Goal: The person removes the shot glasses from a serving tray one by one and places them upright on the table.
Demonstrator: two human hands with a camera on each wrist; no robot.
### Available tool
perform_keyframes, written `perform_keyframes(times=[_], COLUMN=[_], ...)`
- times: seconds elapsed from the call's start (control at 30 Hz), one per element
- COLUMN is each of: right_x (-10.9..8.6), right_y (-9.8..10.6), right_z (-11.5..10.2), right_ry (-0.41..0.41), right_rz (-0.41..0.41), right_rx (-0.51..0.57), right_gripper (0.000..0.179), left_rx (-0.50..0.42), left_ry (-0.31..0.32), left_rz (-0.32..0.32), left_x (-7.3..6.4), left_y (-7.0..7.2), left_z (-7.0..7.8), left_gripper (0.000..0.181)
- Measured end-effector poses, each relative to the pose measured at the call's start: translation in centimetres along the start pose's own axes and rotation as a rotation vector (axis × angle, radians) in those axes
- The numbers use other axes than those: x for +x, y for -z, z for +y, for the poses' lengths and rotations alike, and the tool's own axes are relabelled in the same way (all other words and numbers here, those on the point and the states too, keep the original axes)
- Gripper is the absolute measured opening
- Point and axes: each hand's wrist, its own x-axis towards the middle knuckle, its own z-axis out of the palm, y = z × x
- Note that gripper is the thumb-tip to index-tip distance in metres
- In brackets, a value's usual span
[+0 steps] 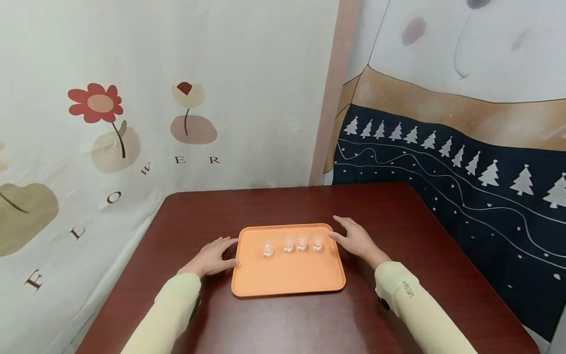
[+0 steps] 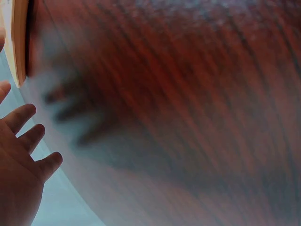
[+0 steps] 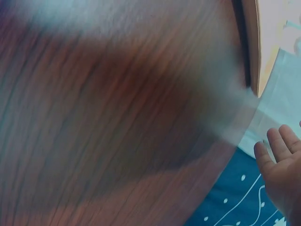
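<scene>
An orange rectangular tray lies on the table, with several small clear glasses in a row across its upper half. One glass stands a little apart on the left of the row. At the tray's left edge is my left hand, fingers extended, thumb and fingertips by the rim; whether they touch it I cannot tell. My right hand is beside the upper right corner, its fingers spread and fairly straight. Each wrist view shows its hand, left and right, with straight fingers near the tray's side.
The dark red wooden table extends around the tray. Behind it hangs a pale cloth with flowers and letters. On the right is a dark blue cloth with white trees.
</scene>
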Motion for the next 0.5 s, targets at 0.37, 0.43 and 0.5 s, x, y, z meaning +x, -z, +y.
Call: perform_keyframes(times=[0.37, 0.43, 0.5], right_x=[-0.2, -0.2, -0.2], right_y=[-2.5, -3.0, -3.4], right_z=[-1.0, -1.1, -1.1], right_ry=[0.028, 0.024, 0.019], right_rz=[0.012, 0.021, 0.027], right_rx=[0.157, 0.181, 0.202], right_gripper=[0.063, 0.061, 0.058], left_rx=[-0.037, -0.043, -0.050], left_ry=[-0.017, -0.015, -0.008], left_rz=[-0.027, -0.028, -0.029], left_x=[-1.0, -1.0, -0.9], left_y=[-0.5, -0.4, -0.4], left_z=[-0.2, -0.2, -0.2], left_gripper=[0.072, 0.073, 0.073])
